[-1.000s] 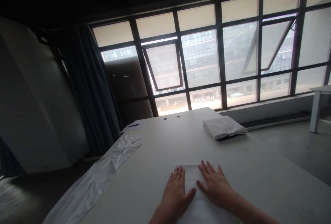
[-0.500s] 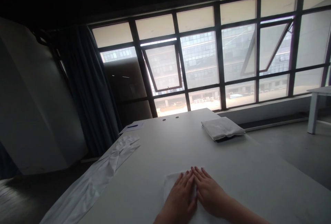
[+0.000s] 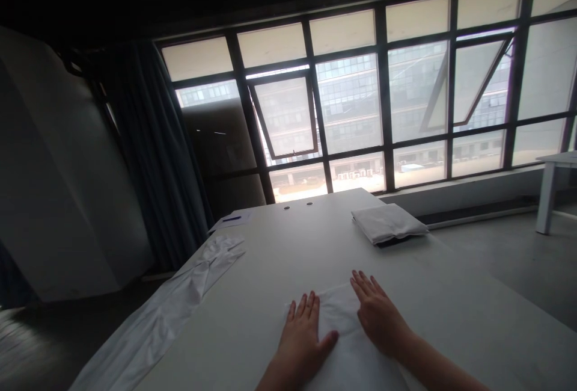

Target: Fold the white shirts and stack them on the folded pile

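Observation:
A white cloth (image 3: 345,325) lies flat on the white table (image 3: 279,252) in front of me, its near part running out of view at the bottom. My left hand (image 3: 304,337) rests on the cloth's left side, fingers stretched forward and thumb out to the right. On the far right part of the cloth lies my right hand (image 3: 378,316), palm down with its fingers extended. Neither hand grips anything. Some faint creases show in the fabric between the two hands.
Along the table's left edge a crumpled white cloth (image 3: 180,301) hangs over the side. A folded white cloth (image 3: 387,222) sits at the right edge, with something dark under it. Paper with a blue pen (image 3: 232,219) lies at the far left. Another white table (image 3: 547,192) stands at right.
My hands were together at the middle of the cloth and have moved apart. The left has slid left; the right has gone right and farther forward. More of the cloth shows between them.

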`<move>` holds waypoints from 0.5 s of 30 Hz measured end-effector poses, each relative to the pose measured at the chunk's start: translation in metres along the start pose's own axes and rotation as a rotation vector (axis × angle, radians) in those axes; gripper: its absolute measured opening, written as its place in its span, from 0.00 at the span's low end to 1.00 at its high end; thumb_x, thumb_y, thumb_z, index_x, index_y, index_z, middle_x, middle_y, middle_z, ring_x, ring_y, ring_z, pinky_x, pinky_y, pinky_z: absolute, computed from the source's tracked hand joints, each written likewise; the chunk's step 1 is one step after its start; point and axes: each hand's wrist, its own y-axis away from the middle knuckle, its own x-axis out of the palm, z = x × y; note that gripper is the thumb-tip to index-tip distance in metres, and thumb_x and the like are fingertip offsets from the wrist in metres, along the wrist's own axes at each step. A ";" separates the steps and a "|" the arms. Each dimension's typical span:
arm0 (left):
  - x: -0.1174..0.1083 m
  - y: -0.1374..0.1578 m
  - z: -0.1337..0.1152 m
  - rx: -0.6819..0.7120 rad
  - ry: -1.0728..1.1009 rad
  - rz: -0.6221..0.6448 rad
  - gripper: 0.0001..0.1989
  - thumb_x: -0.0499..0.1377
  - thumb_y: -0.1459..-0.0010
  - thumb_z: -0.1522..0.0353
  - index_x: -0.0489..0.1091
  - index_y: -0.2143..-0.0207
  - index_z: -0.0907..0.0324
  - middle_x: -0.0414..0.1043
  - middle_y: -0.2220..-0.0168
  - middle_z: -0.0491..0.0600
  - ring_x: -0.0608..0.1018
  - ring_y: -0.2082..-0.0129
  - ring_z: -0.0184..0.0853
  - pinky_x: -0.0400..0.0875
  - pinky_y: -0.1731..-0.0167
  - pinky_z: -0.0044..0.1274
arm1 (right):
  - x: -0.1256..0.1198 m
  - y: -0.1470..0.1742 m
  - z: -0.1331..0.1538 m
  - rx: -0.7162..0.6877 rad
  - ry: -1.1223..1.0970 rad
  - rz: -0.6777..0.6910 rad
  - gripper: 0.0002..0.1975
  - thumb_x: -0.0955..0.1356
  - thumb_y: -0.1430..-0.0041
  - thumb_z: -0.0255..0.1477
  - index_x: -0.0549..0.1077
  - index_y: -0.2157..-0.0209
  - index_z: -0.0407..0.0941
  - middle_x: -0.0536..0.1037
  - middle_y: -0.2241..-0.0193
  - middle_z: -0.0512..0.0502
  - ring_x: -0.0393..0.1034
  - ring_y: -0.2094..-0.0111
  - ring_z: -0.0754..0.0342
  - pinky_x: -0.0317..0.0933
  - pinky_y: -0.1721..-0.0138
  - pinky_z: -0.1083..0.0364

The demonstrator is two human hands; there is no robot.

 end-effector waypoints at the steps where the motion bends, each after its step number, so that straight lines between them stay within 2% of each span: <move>1: -0.001 -0.001 0.003 -0.023 -0.018 -0.013 0.46 0.40 0.36 0.39 0.43 0.26 0.56 0.36 0.25 0.48 0.41 0.25 0.45 0.33 0.27 0.43 | 0.003 0.004 0.009 -0.081 -0.026 -0.018 0.38 0.60 0.43 0.22 0.57 0.29 0.37 0.48 0.28 0.39 0.40 0.26 0.45 0.39 0.27 0.43; 3: -0.005 -0.003 0.008 -0.091 -0.060 -0.044 0.44 0.38 0.35 0.41 0.46 0.26 0.58 0.38 0.25 0.50 0.43 0.25 0.47 0.34 0.28 0.45 | 0.017 0.013 0.027 -0.270 -0.071 -0.009 0.38 0.63 0.40 0.27 0.56 0.28 0.42 0.47 0.28 0.40 0.43 0.27 0.43 0.42 0.27 0.42; 5: -0.008 -0.005 0.013 -0.171 -0.107 -0.077 0.43 0.39 0.34 0.44 0.47 0.27 0.62 0.40 0.25 0.53 0.45 0.26 0.50 0.36 0.29 0.47 | 0.037 0.020 0.042 -0.464 -0.093 0.031 0.35 0.64 0.35 0.36 0.56 0.28 0.44 0.51 0.29 0.38 0.50 0.29 0.38 0.47 0.29 0.40; 8: -0.013 -0.007 0.017 -0.241 -0.152 -0.117 0.42 0.42 0.33 0.48 0.50 0.28 0.68 0.44 0.26 0.60 0.48 0.26 0.52 0.40 0.29 0.49 | 0.059 0.023 0.049 -0.615 -0.087 0.072 0.34 0.61 0.29 0.45 0.57 0.29 0.44 0.57 0.32 0.35 0.59 0.33 0.34 0.51 0.31 0.37; 11: -0.016 -0.007 0.020 -0.199 -0.152 -0.183 0.37 0.46 0.32 0.53 0.52 0.28 0.66 0.43 0.26 0.59 0.47 0.26 0.51 0.41 0.29 0.49 | 0.056 0.021 0.042 -0.613 -0.120 0.102 0.37 0.61 0.30 0.50 0.53 0.27 0.47 0.55 0.31 0.37 0.55 0.31 0.33 0.49 0.31 0.36; 15: -0.018 0.001 0.018 0.147 -0.093 -0.195 0.33 0.51 0.32 0.58 0.51 0.28 0.52 0.38 0.25 0.49 0.44 0.25 0.45 0.42 0.28 0.44 | 0.032 0.013 0.016 -0.461 -0.161 0.098 0.33 0.61 0.29 0.46 0.49 0.27 0.56 0.50 0.28 0.45 0.43 0.28 0.34 0.34 0.30 0.29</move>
